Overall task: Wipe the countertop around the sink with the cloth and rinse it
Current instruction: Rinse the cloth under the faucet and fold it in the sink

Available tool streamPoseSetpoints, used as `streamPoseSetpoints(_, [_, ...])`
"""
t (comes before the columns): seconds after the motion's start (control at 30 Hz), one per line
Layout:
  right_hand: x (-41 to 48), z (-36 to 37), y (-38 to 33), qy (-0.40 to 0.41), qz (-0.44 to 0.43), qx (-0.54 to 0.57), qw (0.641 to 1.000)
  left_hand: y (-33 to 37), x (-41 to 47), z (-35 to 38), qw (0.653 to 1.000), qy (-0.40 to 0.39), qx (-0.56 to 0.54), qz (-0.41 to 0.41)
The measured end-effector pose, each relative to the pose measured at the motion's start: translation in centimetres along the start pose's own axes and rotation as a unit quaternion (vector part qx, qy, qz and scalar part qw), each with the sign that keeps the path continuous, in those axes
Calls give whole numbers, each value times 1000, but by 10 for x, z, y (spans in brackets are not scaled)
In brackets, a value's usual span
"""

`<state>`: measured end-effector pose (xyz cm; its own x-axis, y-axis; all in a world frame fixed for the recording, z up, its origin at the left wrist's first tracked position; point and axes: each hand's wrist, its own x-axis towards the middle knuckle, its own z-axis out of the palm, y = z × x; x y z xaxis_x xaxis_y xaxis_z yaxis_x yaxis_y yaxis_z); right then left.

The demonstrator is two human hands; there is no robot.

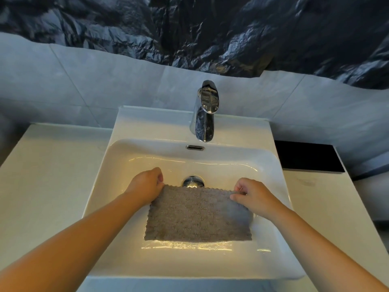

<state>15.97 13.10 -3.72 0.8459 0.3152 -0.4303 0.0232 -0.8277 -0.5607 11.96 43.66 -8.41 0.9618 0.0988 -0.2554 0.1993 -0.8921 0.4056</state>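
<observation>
A grey-brown terry cloth (197, 216) is stretched flat over the basin of the white sink (134, 157). My left hand (147, 186) pinches its far left corner. My right hand (252, 194) pinches its far right corner. The cloth hangs down toward me and covers the near half of the chrome drain (192, 182). The chrome faucet (205, 114) stands behind the basin, and no water runs from it. The pale countertop (48, 175) lies on both sides of the sink.
A black flat panel (307, 157) sits on the counter at the right, behind the sink's corner. Grey wall tiles (84, 87) rise behind the sink, with dark crinkled plastic sheeting (189, 28) above them. An overflow slot (195, 147) sits below the faucet.
</observation>
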Motion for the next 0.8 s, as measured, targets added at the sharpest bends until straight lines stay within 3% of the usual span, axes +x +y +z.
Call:
streamPoseSetpoints(0.2, [-13,10,-38,-15,72,117,990,-14,-18,-13,992,84,-95,-27])
streamPoseSetpoints(0.37, [-15,44,-90,-51,43,138,988,-27,-52,-31,985,94,-140,-18])
streamPoseSetpoints(0.53, [12,90,-138,-82,150,320,932,-44,-85,-43,981,80,-174,-32])
streamPoseSetpoints(0.6, [24,102,-138,-58,155,282,945,-49,-95,-44,982,66,-175,-38])
streamPoseSetpoints(0.7, [29,109,-132,-30,95,160,982,-57,-104,-43,983,50,-168,-46])
streamPoseSetpoints(0.8, [24,99,-126,28,38,64,997,-52,-100,-38,981,30,-182,-54])
